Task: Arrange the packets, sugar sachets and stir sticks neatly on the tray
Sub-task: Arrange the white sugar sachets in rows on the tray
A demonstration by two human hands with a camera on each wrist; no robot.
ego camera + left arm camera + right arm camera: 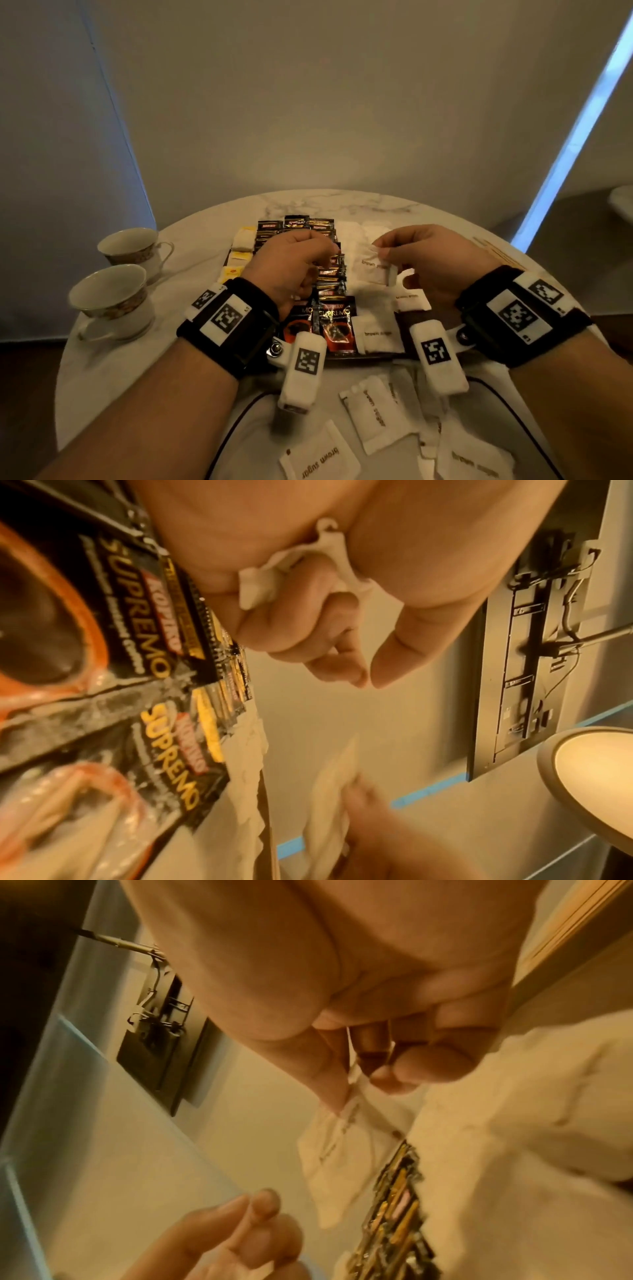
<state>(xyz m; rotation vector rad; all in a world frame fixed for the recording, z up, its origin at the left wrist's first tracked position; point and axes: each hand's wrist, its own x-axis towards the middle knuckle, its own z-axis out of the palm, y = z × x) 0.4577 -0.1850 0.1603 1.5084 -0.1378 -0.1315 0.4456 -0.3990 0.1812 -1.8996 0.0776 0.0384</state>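
Round marble table (212, 219), frame centre. Dark tray (407, 323) holds rows of black coffee packets (337, 320). Right hand (431, 263) pinches a brown sugar sachet (375, 270) above the tray. Left hand (291, 267) curled over the packets. Loose sachets (373, 414) bottom centre. Two teacups (113, 301) at left.

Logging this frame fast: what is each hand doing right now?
Left hand: fingers curled around crumpled white paper.
Right hand: pinching a brown sugar sachet.
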